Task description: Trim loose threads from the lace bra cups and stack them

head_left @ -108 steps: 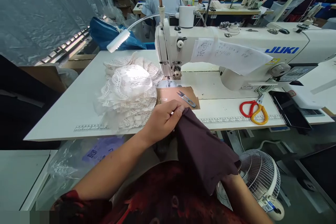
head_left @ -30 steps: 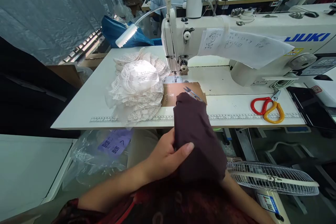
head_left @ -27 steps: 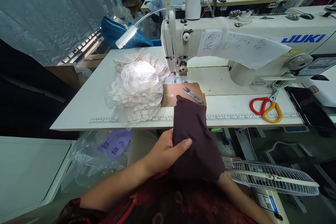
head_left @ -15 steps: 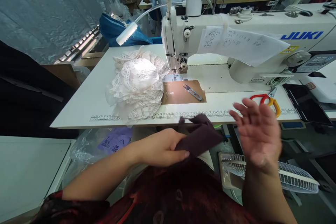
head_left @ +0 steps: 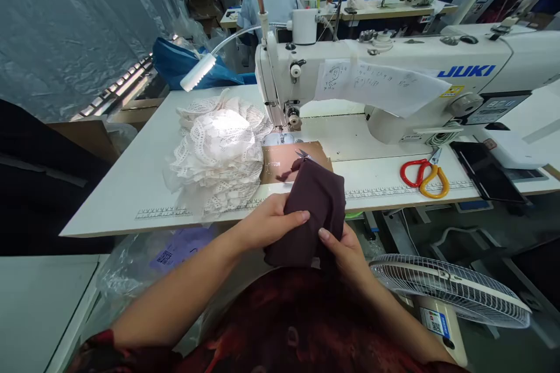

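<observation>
A piece of dark purple fabric (head_left: 318, 198) is held between both hands at the table's front edge. My left hand (head_left: 275, 221) grips its left side, thumb on top. On the lower right side my right hand (head_left: 347, 247) pinches it, also thumb up. The cloth's upper end lies over the brown patch (head_left: 273, 163) and partly covers the thread snips (head_left: 303, 154). Beyond stands the white sewing machine (head_left: 394, 64), its needle area behind the cloth. A heap of white lace pieces (head_left: 219, 157) lies left of the needle.
Red-and-yellow-handled scissors (head_left: 424, 178) and a dark phone-like slab (head_left: 485, 172) lie on the right of the table (head_left: 109, 186). A fan (head_left: 450, 285) stands low at right. A lamp (head_left: 198, 72) shines on the lace. Other people (head_left: 269, 0) sit farther back.
My right hand, raised and spread before, has come down and left onto the fabric. The fabric has moved up over the table edge and is spread wider. The camera view has shifted.
</observation>
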`<state>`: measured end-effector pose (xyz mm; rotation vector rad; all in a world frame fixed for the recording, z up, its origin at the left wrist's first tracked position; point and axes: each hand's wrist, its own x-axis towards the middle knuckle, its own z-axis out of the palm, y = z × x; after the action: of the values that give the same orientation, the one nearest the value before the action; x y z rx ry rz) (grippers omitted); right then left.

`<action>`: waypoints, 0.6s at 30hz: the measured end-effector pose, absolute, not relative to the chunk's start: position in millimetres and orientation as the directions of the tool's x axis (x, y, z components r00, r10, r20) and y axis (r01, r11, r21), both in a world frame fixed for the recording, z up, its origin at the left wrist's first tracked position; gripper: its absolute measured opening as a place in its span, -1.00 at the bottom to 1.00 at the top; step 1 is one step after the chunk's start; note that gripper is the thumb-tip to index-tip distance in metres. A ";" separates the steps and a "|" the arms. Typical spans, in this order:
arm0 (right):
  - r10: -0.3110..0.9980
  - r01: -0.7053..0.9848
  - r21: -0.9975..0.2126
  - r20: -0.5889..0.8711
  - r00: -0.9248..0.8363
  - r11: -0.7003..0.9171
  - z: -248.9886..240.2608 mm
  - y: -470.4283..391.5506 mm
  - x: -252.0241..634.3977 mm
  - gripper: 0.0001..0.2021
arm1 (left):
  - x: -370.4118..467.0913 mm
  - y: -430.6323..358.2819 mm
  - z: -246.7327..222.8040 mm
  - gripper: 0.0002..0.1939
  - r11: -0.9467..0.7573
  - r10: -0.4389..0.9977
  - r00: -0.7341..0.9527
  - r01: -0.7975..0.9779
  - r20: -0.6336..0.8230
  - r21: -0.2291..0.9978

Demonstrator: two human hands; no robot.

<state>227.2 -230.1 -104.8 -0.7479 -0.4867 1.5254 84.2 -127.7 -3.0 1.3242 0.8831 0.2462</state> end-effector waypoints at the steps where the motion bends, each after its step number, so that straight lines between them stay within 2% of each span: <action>1: 0.985 -0.708 -0.702 -0.165 0.054 -0.079 -103.6 -230.4 226.2 -0.75 | 89.2 -127.3 -5.4 -0.63 0.278 0.620 0.667 0.307 -0.414 0.910; 7: 0.976 -0.700 -0.710 -0.097 0.195 0.069 -99.1 -222.9 241.3 -0.78 | 125.6 -125.0 -7.1 -0.58 0.255 0.609 0.701 0.271 -0.372 0.928; 9: 0.963 -0.668 -0.741 -0.129 0.235 0.064 -92.6 -218.5 257.1 -0.77 | 135.5 -123.2 -7.4 -0.55 0.213 0.567 0.768 0.211 -0.297 0.954; 11: 0.913 -0.644 -0.763 -0.224 0.340 0.052 -83.4 -214.8 281.1 -0.70 | 139.1 -121.1 -9.8 -0.47 0.152 0.531 0.823 0.141 -0.201 0.978; 14: 0.678 -0.611 -0.782 -0.385 0.626 0.121 -67.2 -210.9 338.2 -0.53 | 126.8 -116.9 -18.7 -0.32 0.005 0.571 0.810 0.159 -0.133 0.987; 16: 0.539 -0.505 -0.834 -0.327 0.776 0.222 -54.0 -207.6 391.2 -0.46 | 107.7 -113.4 -27.7 -0.39 -0.139 0.620 0.772 0.280 -0.137 0.950; 18: 0.400 -0.355 -0.887 -0.223 0.889 0.294 -37.3 -201.5 451.8 -0.48 | 84.6 -109.7 -38.2 -0.55 -0.376 0.691 0.723 0.377 -0.015 0.846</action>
<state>451.8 -201.5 -37.3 -1.1687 -0.0439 0.5025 84.6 -109.7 -38.2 2.0044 0.8133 0.4294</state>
